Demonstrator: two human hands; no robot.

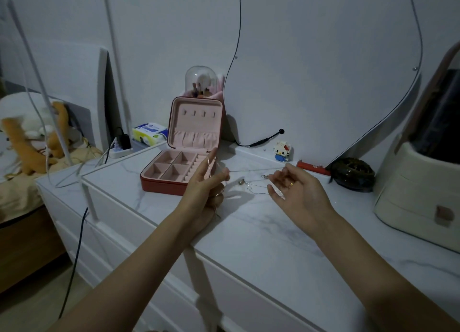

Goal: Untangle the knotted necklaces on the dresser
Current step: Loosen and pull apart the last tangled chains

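Observation:
Thin silver necklaces (256,187) lie tangled on the white marble dresser top (261,232), with small pendants between my hands. My left hand (207,184) is raised with its palm facing right. Its upper fingers are straight and its lower fingers curl on a chain, whose end dangles below the palm. A fine strand runs taut from the left thumb across to my right hand (293,189). That hand is palm up with fingers curled, and their tips are at the chain beside a pendant. The knot itself is too fine to make out.
An open red jewellery box (179,162) with pink lining stands just behind my left hand. A red bar (313,168), a dark round object (353,173) and a cream case (420,194) sit to the right. A small block figure (282,150) and a mirror stand at the back.

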